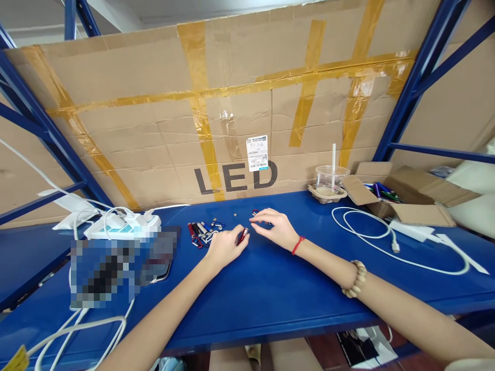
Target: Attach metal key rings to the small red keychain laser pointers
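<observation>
My left hand (224, 246) rests on the blue shelf top (270, 288) and pinches a small red keychain light (243, 235), its silver end pointing at my right hand. My right hand (275, 226) lies just right of it, fingers curled, thumb and forefinger pinched near the light's tip; what they hold is too small to make out. A red string and a bead bracelet are on my right forearm. Left of my hands lies a small pile of keychain lights (201, 231) with clips. A few tiny round button cells (234, 213) sit behind.
A taped cardboard sheet marked LED (235, 178) stands behind the shelf. A plastic cup with a straw (331, 183) sits in a paper holder at back right, beside an open cardboard box (402, 198). White cables (371, 237) and a white power strip (124, 224) lie on either side.
</observation>
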A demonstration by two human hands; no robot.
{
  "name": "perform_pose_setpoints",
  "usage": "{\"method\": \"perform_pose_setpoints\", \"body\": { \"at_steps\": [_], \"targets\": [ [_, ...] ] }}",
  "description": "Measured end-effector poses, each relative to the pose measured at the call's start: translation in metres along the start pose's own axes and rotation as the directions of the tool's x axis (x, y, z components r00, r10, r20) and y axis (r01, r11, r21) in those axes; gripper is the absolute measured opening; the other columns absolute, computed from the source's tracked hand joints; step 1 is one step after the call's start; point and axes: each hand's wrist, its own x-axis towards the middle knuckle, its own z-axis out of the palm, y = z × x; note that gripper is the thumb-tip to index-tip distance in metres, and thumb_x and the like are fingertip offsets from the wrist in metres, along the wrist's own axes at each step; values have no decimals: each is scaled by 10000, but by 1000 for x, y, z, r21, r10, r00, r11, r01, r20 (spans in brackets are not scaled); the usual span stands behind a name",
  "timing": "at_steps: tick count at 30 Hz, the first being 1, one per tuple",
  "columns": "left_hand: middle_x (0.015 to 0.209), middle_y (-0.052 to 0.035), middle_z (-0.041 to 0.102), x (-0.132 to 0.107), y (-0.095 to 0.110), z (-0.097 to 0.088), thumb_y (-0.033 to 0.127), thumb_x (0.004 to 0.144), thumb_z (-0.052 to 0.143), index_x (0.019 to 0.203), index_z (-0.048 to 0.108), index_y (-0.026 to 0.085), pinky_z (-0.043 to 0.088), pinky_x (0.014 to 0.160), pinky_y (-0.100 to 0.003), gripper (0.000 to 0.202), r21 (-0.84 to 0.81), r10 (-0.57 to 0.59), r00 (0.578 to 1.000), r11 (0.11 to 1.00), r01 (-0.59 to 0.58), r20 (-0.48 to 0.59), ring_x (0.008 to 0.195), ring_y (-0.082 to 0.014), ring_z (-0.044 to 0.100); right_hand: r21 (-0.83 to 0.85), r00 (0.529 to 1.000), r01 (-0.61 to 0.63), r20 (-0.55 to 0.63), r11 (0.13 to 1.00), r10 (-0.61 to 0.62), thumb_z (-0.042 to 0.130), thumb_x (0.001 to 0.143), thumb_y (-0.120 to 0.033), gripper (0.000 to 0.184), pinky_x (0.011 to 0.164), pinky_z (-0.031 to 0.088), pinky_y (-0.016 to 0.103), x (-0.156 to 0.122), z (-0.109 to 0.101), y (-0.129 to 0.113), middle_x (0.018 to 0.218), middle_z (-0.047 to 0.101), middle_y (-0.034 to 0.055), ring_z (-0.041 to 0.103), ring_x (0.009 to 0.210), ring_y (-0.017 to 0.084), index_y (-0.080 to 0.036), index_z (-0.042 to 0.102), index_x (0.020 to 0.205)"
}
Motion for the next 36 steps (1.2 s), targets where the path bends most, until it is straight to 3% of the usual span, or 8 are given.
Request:
{"method": "perform_pose_setpoints", "body": {
  "at_steps": [5,9,18,24,36],
  "targets": [
    [589,25,611,-1,-1,-2,323,860,343,858,513,197,293,451,-171,212,-36,36,999,999,-35,28,532,-114,590,126,993,110,-51,986,-104,552,799,-318,162,737,488,299,0,2,-14,796,661,20,584,738,140,-214,676,806],
    [593,29,608,-1,-1,-3,313,868,335,844,494,192,298,453,-178,201,-62,66,998,996,-65,19,534,-121,597,127,987,156,-60,980,-149,550,806,-291,152,756,481,303,0,2,-16,803,665,21,583,732,134,-204,675,798],
    [587,19,613,-3,0,-1,338,876,325,836,501,187,309,456,-177,236,-53,65,998,996,-65,-10,533,-122,596,129,990,137,-7,982,-138,546,811,-286,151,725,484,288,-1,4,-12,817,656,27,579,759,136,-201,669,794],
    [579,28,607,-3,-3,0,314,868,340,856,502,187,333,458,-188,206,-43,83,996,996,-84,-25,522,-129,598,139,995,78,56,987,-87,553,802,-295,148,472,437,187,-3,7,-10,893,626,38,572,794,129,-205,669,827],
    [590,47,588,-2,-5,1,329,869,364,900,498,205,329,465,-172,185,-97,91,996,991,-91,-4,517,-106,584,-45,979,81,192,996,-71,532,813,-311,140,531,419,156,-1,-5,-18,961,615,-2,589,790,95,-209,627,800]
  ]
}}
